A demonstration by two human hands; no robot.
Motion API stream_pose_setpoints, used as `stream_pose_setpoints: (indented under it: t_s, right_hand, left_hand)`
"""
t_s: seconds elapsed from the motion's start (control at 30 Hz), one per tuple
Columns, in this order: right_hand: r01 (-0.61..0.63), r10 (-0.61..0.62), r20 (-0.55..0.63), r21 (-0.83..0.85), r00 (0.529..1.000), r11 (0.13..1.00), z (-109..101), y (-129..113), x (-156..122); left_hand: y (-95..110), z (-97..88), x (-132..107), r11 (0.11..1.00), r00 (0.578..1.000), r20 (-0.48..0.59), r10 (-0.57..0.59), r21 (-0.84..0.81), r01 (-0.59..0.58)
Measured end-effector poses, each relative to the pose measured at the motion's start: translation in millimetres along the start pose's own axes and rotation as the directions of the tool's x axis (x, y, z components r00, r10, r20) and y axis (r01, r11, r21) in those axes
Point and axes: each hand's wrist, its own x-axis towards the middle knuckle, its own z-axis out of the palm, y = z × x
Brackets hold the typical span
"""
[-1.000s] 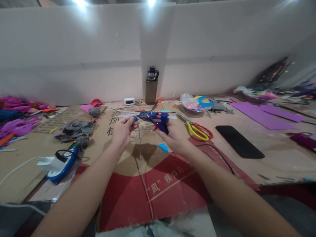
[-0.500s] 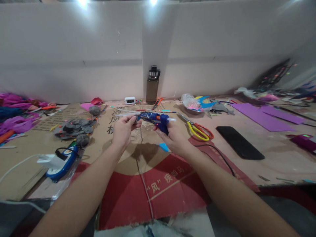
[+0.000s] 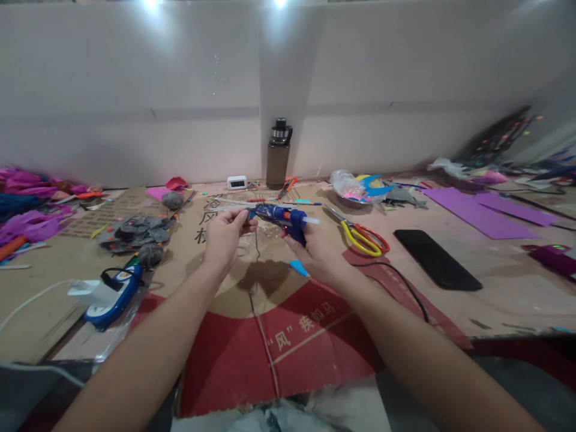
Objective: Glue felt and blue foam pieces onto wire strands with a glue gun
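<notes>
My right hand point(image 3: 317, 252) is wrapped around the handle of a blue glue gun point(image 3: 294, 223). A clear glue stick point(image 3: 311, 221) juts from the gun's back end, and its nozzle points left. My left hand point(image 3: 227, 237) pinches a small dark piece right at the nozzle; its shape is mostly hidden by the fingers. Below those fingertips a grey yarn strand point(image 3: 257, 245) hangs down over the cardboard. Whether nozzle and piece touch, I cannot tell.
Red-and-brown cardboard point(image 3: 225, 360) lies under my hands. To the right are scissors point(image 3: 360, 237) and a black phone point(image 3: 436, 259). A power strip point(image 3: 114, 300) and grey yarn ball point(image 3: 150, 256) sit left. Behind stand a bottle point(image 3: 278, 159) and a small white clock point(image 3: 236, 182).
Both hands stay almost in place. The back of the glue gun has dipped and shifted slightly left; the grip of each hand looks the same.
</notes>
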Motion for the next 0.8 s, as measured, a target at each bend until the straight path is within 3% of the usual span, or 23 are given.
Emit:
stream_pose_setpoints:
  t_s: [0.8]
  right_hand:
    - [0.058,-0.06,-0.03,-0.074,0.998,0.996,2.4,-4.4,-2.1]
  left_hand:
    - [2.3,1.5,-0.3,1.0,1.0,-0.028,0.013,-0.004,-0.013]
